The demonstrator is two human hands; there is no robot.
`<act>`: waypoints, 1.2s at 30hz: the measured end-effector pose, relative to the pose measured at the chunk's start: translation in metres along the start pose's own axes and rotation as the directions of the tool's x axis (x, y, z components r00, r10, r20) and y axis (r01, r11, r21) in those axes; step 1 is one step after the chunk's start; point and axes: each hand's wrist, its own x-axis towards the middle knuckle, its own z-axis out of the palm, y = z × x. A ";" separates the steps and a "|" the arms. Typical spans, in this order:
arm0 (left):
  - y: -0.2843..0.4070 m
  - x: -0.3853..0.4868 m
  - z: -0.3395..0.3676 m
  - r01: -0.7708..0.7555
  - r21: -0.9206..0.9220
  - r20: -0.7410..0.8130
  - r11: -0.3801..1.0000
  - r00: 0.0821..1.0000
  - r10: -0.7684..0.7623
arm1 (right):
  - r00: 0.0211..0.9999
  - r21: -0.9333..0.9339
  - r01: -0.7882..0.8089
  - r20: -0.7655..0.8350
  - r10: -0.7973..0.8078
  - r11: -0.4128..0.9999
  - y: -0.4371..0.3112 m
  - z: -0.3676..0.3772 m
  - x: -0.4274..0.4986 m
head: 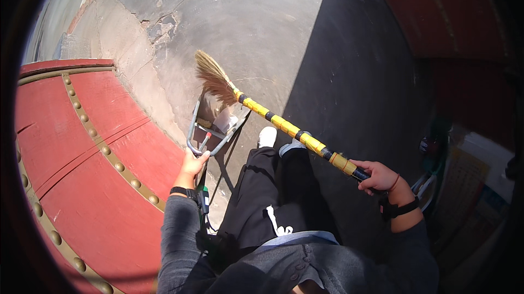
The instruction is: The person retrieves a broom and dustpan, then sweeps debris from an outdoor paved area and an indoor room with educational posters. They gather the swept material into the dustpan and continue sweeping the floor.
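My right hand (374, 177) grips the dark end of a straw broom's handle (286, 126), wrapped in yellow and black bands. The handle slants up and left across my view to the broom's splayed bristles (213, 77), which overlap the far edge of a long-handled dustpan. My left hand (195, 164) holds the bent grey metal tube handle (190, 132) of that dustpan. Through the tube frame I see a crumpled whitish scrap (225, 121) and a small tan piece (204, 122). A short rod with a red tip (208, 135) sits inside the handle loop.
A red door (118, 130) with rows of brass-coloured studs stands close on my left. Cracked concrete floor (254, 28) stretches ahead, with a dark shadow on its right half. Another red panel (454, 11) and boards with writing (466, 171) stand at the right.
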 end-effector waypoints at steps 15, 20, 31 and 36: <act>-0.004 0.008 -0.001 -0.033 0.078 -0.017 0.996 0.999 0.035 | 0.631 -0.338 -0.085 -0.746 -0.212 0.937 -0.244 -0.077 0.183; -0.004 0.016 -0.002 -0.014 0.044 -0.026 0.999 1.000 0.015 | 0.800 -0.420 -0.231 -0.595 -0.074 0.877 -0.235 -0.036 0.248; 0.016 0.021 -0.003 0.053 0.060 0.042 0.997 0.998 -0.055 | 0.961 -0.685 -0.228 -0.274 0.045 0.692 -0.103 0.019 0.128; 0.000 0.020 -0.002 0.031 0.211 0.036 0.977 0.999 -0.039 | 0.982 -0.412 -0.148 0.047 0.183 0.899 -0.043 0.003 0.056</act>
